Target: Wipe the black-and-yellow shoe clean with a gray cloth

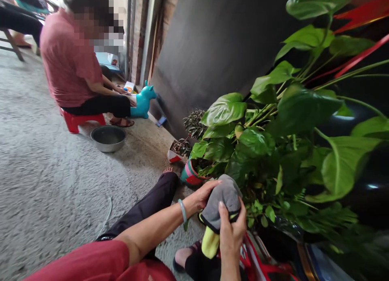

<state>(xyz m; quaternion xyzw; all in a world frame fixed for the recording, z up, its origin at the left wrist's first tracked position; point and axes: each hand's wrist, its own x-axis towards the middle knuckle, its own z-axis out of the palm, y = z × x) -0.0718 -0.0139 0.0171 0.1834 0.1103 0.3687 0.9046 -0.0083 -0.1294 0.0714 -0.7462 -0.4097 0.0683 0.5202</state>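
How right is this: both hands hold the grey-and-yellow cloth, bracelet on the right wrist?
Wrong wrist: the head view shows the bracelet on the left one. The left hand and right hand both hold the grey-and-yellow cloth.

Near: two hands [232,228], one gray-and-yellow cloth [220,195], one bangle [182,210]. Far left: one red stool [72,122], one gray basin [108,147], one turquoise animal figure [142,102]. Right of those: one striped pot [189,174], one box planter [173,156].

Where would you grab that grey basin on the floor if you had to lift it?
I'd take the basin by opposite sides of its rim, reaching down from the near side: it sits upright and open-topped, with walls widening upward, while the red stool stands beyond it.
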